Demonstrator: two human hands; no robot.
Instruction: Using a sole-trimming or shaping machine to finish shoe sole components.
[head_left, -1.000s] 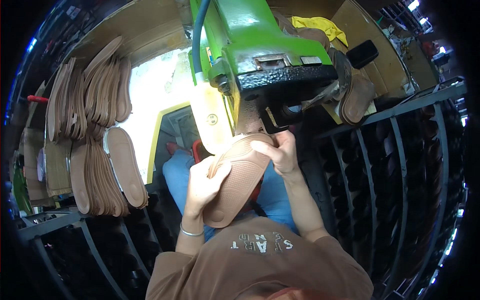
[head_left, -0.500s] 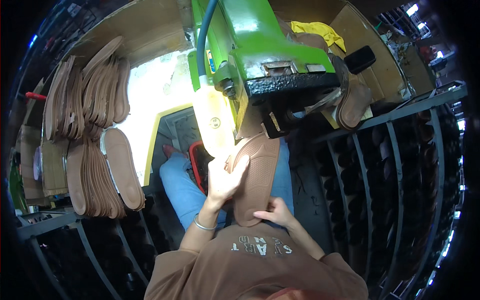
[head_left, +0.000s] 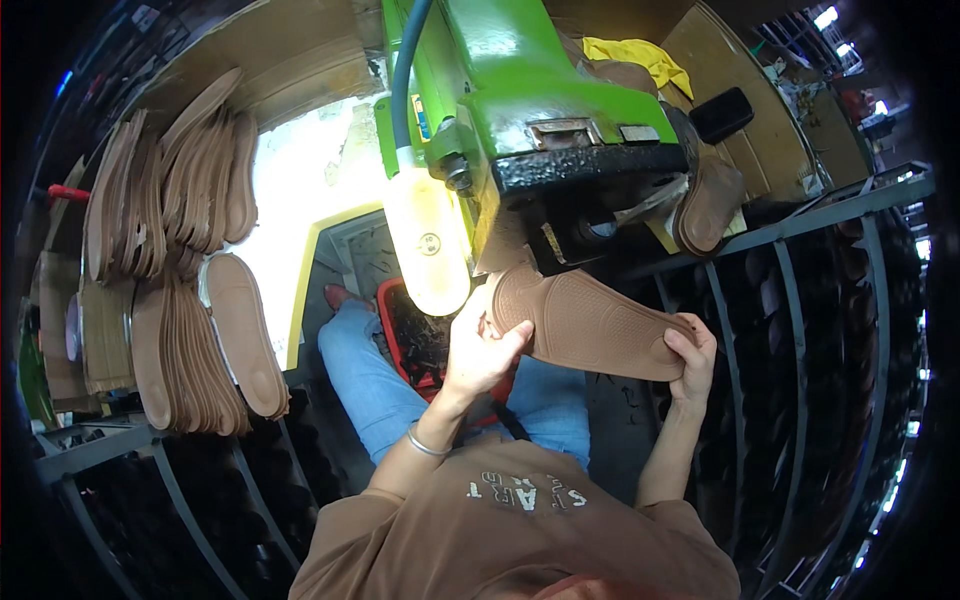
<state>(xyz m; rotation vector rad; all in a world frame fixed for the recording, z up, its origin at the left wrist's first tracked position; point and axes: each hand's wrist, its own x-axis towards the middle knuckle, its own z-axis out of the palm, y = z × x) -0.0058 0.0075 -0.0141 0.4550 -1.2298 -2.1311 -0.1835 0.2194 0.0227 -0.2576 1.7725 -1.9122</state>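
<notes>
A brown shoe sole (head_left: 600, 325) with a textured face lies slantwise between my hands, just under the black front of a green machine (head_left: 560, 115). My left hand (head_left: 485, 345) grips its left end, thumb on the textured face. Round the sole's right end my right hand (head_left: 692, 360) is closed, thumb on top. The sole's left end meets the lower part of the machine head; whether it touches the working part is hidden. Beside my left hand hangs a bright yellow lamp (head_left: 428, 245).
Stacks of brown soles (head_left: 190, 350) stand on the left, with one flat sole (head_left: 247, 335) beside them. More soles (head_left: 708, 205) lie right of the machine, near a black phone-like object (head_left: 720, 117) and a yellow cloth (head_left: 640, 62). A red bin (head_left: 392, 300) sits below. Metal racks (head_left: 790, 290) flank both sides.
The sole has swung from nearly upright to slantwise, its lower end moving right and up with my right hand. My left hand has shifted slightly right, and more of the red bin shows.
</notes>
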